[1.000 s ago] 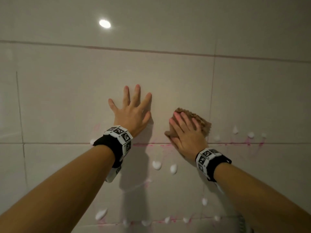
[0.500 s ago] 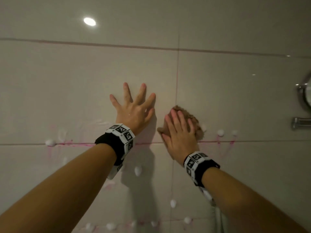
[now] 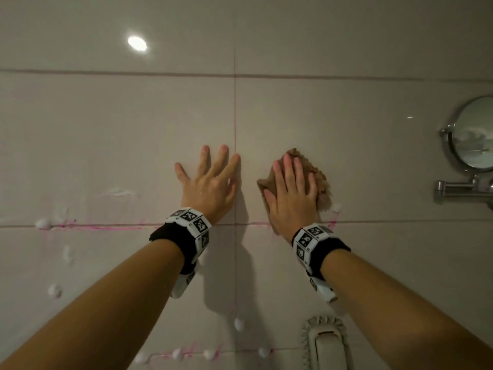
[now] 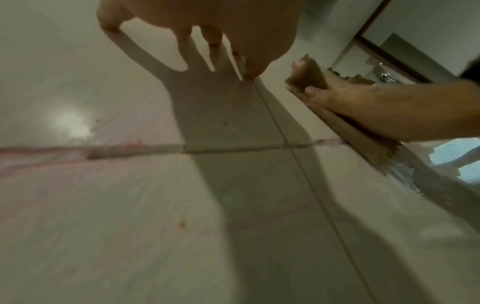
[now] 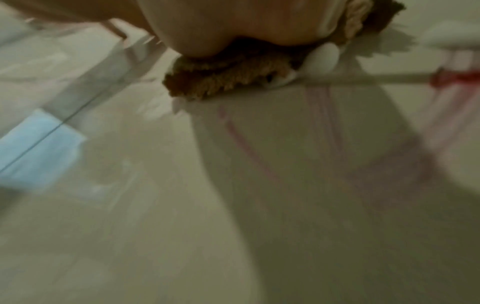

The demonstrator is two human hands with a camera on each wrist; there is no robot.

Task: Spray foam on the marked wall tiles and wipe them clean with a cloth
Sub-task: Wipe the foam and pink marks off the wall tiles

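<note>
My left hand [image 3: 210, 182] lies flat on the beige wall tiles [image 3: 106, 142], fingers spread, just left of a vertical grout line. Right of that line my right hand [image 3: 290, 193] presses a brown cloth [image 3: 321, 180] against the wall with straight fingers. A white foam blob [image 3: 336, 207] sits at the cloth's lower right edge. Pink marks [image 3: 106, 227] run along the horizontal grout, with more foam blobs [image 3: 42, 223] left and below. In the right wrist view the cloth [image 5: 228, 82] touches foam [image 5: 324, 57] beside a pink mark [image 5: 457, 79]. The left wrist view shows the cloth [image 4: 311, 76] under my right hand [image 4: 363, 107].
A round chrome mirror [image 3: 472, 134] on a metal arm [image 3: 458, 188] juts from the wall at the far right. A white fixture [image 3: 325, 343] sits low on the wall under my right forearm. Smeared foam [image 3: 117, 192] streaks the tile at the left.
Both hands have slid right along the wall. The cloth has crossed the vertical grout line onto the right tile, and some foam blobs to its right are gone.
</note>
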